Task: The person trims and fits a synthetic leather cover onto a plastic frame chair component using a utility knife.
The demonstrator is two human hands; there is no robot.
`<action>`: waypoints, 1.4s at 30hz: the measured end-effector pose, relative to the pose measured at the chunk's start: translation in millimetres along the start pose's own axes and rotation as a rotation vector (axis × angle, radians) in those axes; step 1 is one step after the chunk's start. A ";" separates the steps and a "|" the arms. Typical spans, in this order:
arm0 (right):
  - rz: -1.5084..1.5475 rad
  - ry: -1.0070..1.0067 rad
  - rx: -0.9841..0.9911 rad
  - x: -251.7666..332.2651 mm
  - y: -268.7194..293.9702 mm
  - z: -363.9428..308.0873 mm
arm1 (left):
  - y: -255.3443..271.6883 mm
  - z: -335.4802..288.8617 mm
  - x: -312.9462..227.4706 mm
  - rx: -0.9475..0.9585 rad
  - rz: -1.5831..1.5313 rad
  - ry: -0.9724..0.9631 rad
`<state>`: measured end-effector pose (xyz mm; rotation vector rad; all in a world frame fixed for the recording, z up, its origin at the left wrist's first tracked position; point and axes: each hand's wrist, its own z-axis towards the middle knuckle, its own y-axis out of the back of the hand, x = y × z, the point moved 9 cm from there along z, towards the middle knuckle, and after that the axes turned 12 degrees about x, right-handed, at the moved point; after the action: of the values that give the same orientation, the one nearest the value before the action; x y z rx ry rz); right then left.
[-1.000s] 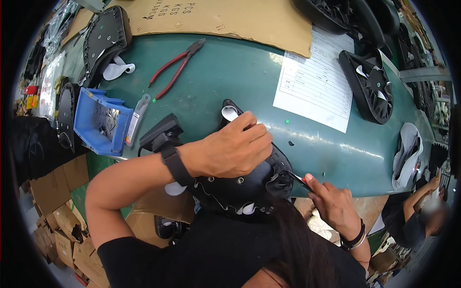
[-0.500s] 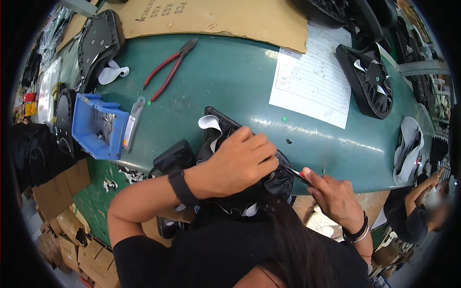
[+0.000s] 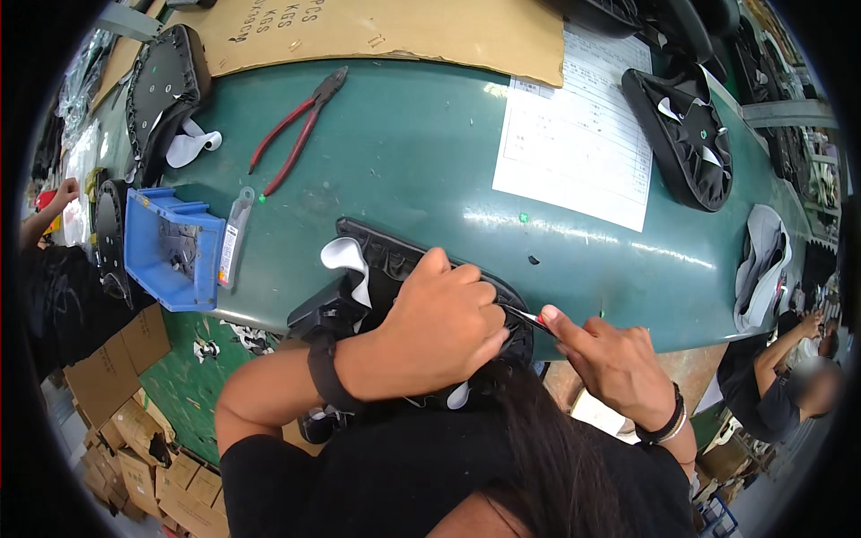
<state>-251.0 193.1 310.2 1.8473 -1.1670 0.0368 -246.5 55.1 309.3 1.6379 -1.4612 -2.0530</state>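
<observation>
Black moulded part [image 3: 408, 269] with a white liner tab lies at the near edge of the green surface [image 3: 421, 152], partly hidden by the left hand [image 3: 444, 327]. That hand's grip is curled tight over the part, pressing it down. The right hand [image 3: 614, 363] pinches a thin metal tool [image 3: 527, 316] between thumb and forefinger, its tip at the part's right rim. Farther out lie a printed sheet [image 3: 578, 143], red-handled pliers [image 3: 296, 130], a blue bin [image 3: 175, 251] and a clear packet [image 3: 235, 235] just beside it. Cardboard [image 3: 377, 31] covers the far edge.
</observation>
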 end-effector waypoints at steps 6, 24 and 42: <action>0.255 -0.037 -0.127 5.0 -29.7 -29.0 | 45.0 -13.8 39.2 -0.224 -0.929 -0.151; 0.322 -0.179 -0.235 19.2 -41.4 -36.2 | 62.5 -56.3 80.4 -0.743 -1.186 -0.092; -0.214 0.182 0.000 36.4 44.1 76.1 | 48.1 -48.3 44.9 -0.341 0.076 0.265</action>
<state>-294.4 108.4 312.9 1.9157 -0.8405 0.0820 -246.4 -26.1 317.2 1.6099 -1.0082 -1.8350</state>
